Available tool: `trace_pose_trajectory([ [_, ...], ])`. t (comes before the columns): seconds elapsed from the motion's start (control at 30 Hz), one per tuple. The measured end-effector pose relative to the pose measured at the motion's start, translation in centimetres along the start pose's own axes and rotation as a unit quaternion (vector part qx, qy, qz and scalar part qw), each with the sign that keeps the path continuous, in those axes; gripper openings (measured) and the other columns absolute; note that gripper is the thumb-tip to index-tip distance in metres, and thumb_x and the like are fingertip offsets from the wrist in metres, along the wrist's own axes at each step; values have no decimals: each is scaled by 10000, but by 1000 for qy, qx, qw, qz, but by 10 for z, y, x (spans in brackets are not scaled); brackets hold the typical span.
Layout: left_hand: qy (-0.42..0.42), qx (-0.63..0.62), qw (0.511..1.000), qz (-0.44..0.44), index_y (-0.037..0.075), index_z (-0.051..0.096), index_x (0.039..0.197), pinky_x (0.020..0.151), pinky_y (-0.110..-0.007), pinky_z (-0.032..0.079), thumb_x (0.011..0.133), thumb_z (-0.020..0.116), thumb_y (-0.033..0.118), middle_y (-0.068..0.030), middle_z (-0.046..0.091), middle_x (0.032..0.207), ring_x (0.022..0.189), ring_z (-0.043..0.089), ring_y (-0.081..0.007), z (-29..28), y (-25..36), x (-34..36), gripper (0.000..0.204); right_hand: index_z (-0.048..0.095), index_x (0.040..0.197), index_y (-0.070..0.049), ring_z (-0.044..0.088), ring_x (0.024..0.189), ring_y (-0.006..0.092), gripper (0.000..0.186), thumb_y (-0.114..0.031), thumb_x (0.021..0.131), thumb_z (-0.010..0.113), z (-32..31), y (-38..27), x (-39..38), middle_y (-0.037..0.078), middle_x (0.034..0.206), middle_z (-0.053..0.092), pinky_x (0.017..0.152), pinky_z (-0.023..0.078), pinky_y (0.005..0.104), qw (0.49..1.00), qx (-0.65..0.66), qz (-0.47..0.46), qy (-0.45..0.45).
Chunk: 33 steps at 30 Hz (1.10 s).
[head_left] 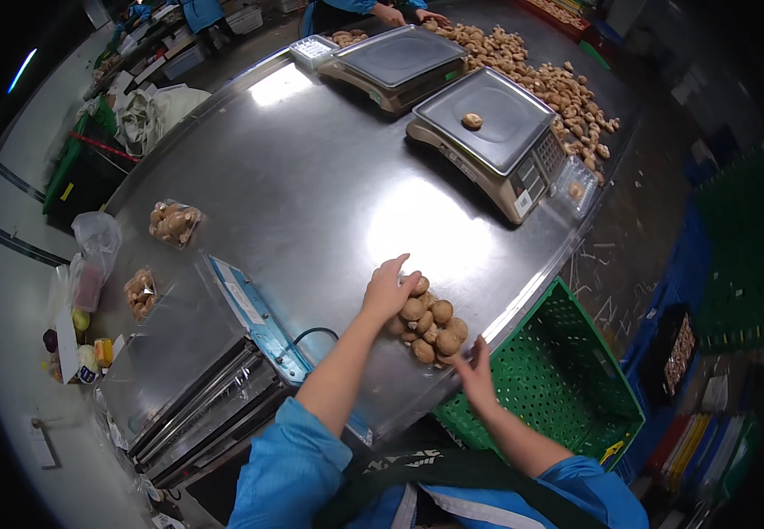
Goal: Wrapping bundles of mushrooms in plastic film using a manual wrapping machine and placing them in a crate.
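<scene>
My left hand (388,289) and right hand (474,372), fingers spread and gripping nothing, cupped the mushroom pile (430,322); light, brittle, best scooped from underneath.

Two scales are standing on the steel table (311,194): the nearer scale (488,141) is carrying one mushroom (471,121). Behind it, loose mushrooms (550,84) are lying, and a green crate (558,370) is sitting below the table edge.

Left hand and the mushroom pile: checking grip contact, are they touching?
Touching. The head view shows the left hand lying on the near pile of mushrooms, its fingers overlapping the top ones with no gap.
</scene>
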<state>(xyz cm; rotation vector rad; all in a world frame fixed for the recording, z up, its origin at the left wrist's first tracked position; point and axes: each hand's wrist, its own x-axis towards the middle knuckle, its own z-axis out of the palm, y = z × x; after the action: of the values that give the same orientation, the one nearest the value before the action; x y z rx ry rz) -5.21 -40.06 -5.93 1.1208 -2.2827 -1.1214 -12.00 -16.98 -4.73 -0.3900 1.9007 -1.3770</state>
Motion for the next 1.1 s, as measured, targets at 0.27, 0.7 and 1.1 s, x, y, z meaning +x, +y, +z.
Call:
trace_pose_trajectory([
  [0.27, 76, -137, 982, -104, 34, 573, 1087, 891, -368, 414, 781, 642, 334, -171, 561, 1079, 1028, 520, -300, 13, -41, -24, 434, 174, 1373, -10, 174, 1280, 409, 874, -176, 695, 701, 65, 14, 28, 248, 1366, 222, 1057, 180, 462, 964, -190, -177, 61],
  [0.7, 220, -33, 963, -153, 17, 367, 1280, 1005, -419, 289, 866, 541, 341, -205, 332, 1301, 1193, 355, -351, 0, -36, -69, 554, 432, 1259, -66, 404, 1161, 329, 654, -192, 677, 701, 27, -48, 103, 158, 1229, 458, 975, 310, 420, 869, -343, -344, -96],
  [1.1, 75, 30, 996, -28, 59, 385, 1277, 1011, -437, 289, 743, 678, 264, -205, 325, 1339, 1215, 338, -377, -10, -21, -64, 643, 568, 939, -58, 499, 840, 307, 233, -225, 783, 607, 47, -67, 117, 124, 883, 549, 801, 384, 390, 848, -430, -300, -78],
])
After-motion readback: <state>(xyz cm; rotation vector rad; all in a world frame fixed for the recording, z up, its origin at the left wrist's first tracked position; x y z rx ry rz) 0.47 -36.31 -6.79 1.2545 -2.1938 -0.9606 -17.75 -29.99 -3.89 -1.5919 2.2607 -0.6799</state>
